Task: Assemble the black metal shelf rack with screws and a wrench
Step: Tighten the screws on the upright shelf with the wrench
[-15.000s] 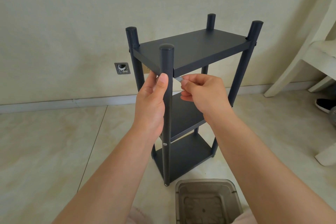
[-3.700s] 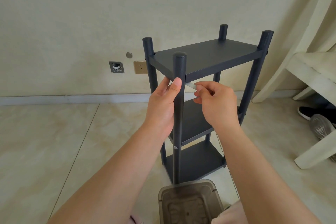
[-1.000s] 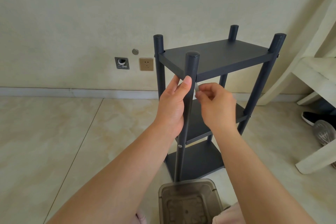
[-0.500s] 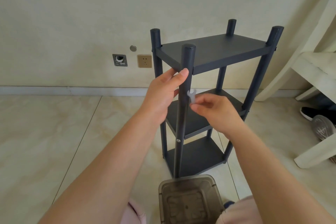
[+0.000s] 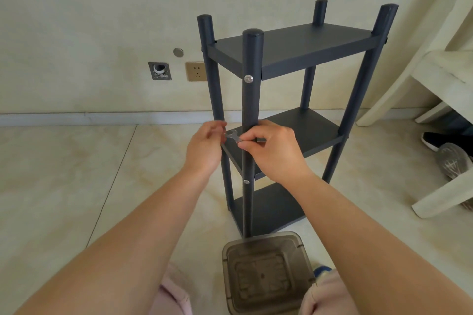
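The black metal shelf rack stands upright on the tiled floor with three shelves and four posts. A silver screw shows on the front post at the top shelf, and another screw sits lower, at the middle shelf. My right hand pinches the handle of a small silver wrench in front of the front post, at middle-shelf height. My left hand meets the wrench's open head with its curled fingertips.
A brown translucent plastic box stands on the floor right in front of the rack's base. White furniture legs and shoes are at the right. A wall socket sits behind the rack.
Both hands have dropped from the top of the front post to middle-shelf height. My left hand has let go of the post, and the wrench has come off the top screw.
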